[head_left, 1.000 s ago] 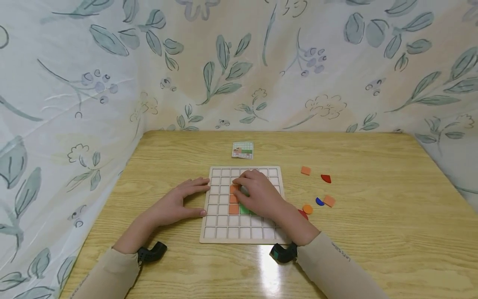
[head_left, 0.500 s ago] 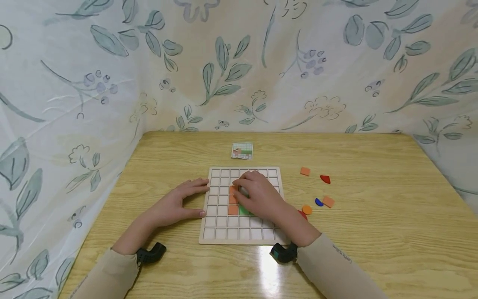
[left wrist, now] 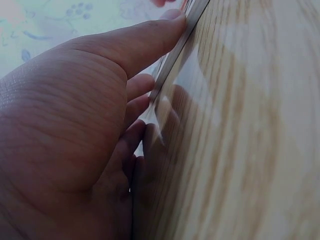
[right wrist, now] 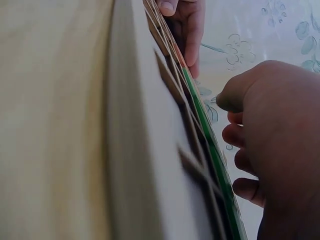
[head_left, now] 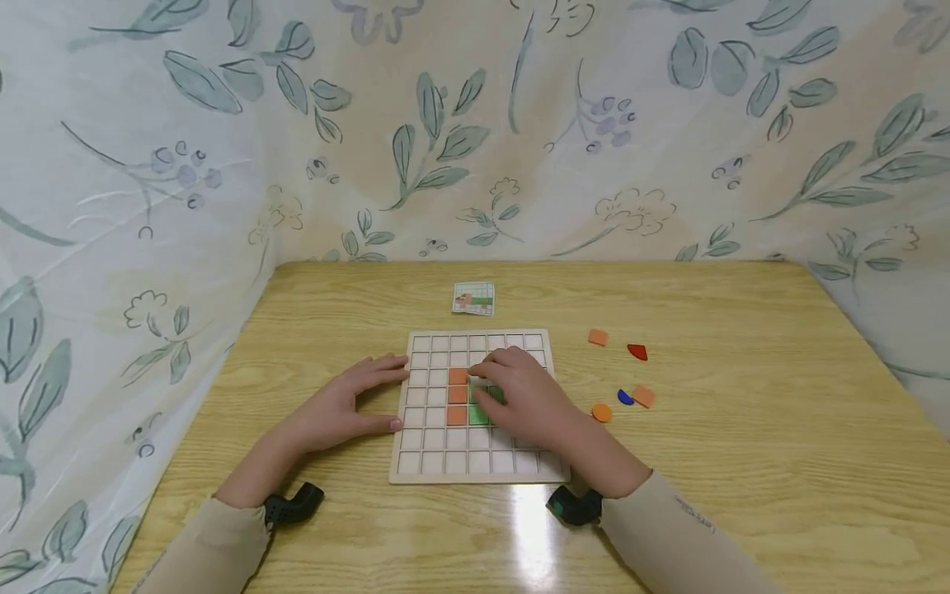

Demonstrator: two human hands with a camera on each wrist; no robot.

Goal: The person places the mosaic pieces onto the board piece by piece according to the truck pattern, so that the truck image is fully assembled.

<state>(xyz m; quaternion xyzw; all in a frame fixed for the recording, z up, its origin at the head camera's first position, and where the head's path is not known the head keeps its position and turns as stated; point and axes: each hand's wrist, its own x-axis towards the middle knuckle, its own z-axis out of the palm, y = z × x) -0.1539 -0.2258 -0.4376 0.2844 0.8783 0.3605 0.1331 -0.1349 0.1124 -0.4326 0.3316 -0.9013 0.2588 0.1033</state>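
Woodgrain tbl (head_left: 742,396) w/ floral cloth (head_left: 445,181) behind, L hand (head_left: 334,406) relaxed at board (head_left: 475,478), R hand (head_left: 525,400) loose above.

A person's left hand (head_left: 345,404) touches the left edge of the grid board (head_left: 482,478); the right hand (head_left: 525,398) hangs over it, partly covering green tiles (head_left: 478,415) beside three orange squares (head_left: 458,394). A picture card (head_left: 473,299) lies beyond the board, an orange disc (head_left: 602,412) to the board's right.

The bright head view shows glare on the table (head_left: 534,536) near six o'clock; the dimmer right wrist view blurs the board (right wrist: 131,125) at nine.
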